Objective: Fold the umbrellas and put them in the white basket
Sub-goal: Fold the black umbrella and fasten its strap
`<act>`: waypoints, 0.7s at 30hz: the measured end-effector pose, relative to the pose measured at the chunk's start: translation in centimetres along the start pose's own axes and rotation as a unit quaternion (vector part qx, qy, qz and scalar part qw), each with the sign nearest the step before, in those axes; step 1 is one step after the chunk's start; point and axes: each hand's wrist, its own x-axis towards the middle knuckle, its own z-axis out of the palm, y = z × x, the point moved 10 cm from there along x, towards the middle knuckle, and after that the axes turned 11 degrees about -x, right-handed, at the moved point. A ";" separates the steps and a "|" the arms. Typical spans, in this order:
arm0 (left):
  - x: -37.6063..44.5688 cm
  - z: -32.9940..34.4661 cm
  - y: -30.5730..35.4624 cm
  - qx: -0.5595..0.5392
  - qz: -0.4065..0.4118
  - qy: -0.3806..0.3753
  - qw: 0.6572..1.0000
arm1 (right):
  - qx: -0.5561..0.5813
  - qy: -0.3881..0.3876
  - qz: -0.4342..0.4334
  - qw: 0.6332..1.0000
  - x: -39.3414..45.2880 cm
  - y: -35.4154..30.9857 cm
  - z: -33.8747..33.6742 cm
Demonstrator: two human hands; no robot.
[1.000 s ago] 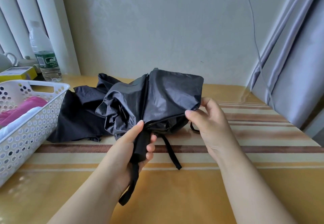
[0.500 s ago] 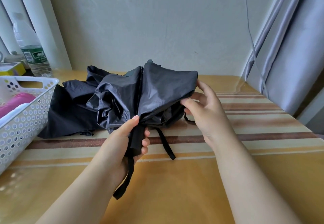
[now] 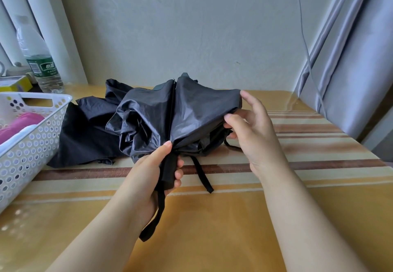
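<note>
A collapsed black umbrella (image 3: 191,114) lies over the middle of the table, its canopy loose and crumpled. My left hand (image 3: 153,171) grips its black handle near the front, with the wrist strap hanging below. My right hand (image 3: 253,129) pinches the right edge of the canopy fabric between thumb and fingers. A closing strap (image 3: 202,176) trails onto the table. The white perforated basket (image 3: 36,135) stands at the left edge, with a pink folded umbrella (image 3: 19,126) inside it.
More black fabric (image 3: 85,135) lies between the basket and the held umbrella. A water bottle (image 3: 40,65) and a yellow box (image 3: 14,83) stand at the back left. A grey curtain (image 3: 357,59) hangs at the right. The table (image 3: 234,229) has a striped, glossy cover.
My right hand has shifted up along the canopy's right edge, spreading the fabric panel. The left hand keeps its grip on the handle. The view has drifted slightly.
</note>
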 end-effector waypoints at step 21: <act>-1.6 0.9 2.3 0.053 0.094 0.012 0.994 | -0.236 0.235 -0.314 0.889 -5.2 -8.4 -2.5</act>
